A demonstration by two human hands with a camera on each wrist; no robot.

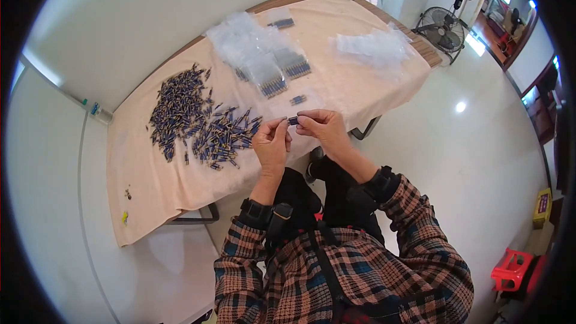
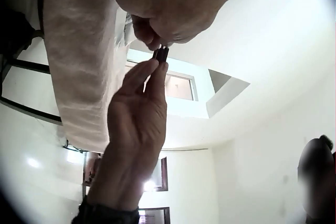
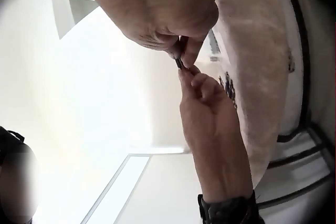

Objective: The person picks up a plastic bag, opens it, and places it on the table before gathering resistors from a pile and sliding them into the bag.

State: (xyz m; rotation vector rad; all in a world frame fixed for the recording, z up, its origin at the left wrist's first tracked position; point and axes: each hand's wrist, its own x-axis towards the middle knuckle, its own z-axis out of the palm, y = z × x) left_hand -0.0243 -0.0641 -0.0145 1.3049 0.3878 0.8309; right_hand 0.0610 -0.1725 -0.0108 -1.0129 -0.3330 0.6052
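Observation:
Between both hands, above the table's near edge, is a small bunch of dark pieces point(image 1: 293, 121). The left hand point(image 1: 273, 144) pinches its left end with thumb and fingers, and the right hand point(image 1: 327, 132) pinches the other end. In the left wrist view the dark pieces point(image 2: 160, 54) stand side by side between the fingertips. The right wrist view shows the dark bunch point(image 3: 179, 63) mostly hidden by fingers. A small group of blue and gold pieces point(image 1: 298, 99) lies on the cloth just beyond the hands.
Large piles of blue and gold pieces point(image 1: 180, 108) cover the left of the cloth point(image 1: 210, 186). Filled clear bags point(image 1: 273, 81) lie past the hands, and empty-looking clear bags point(image 1: 375, 48) at the right. A fan point(image 1: 444, 29) and a red stool point(image 1: 511, 269) stand on the floor.

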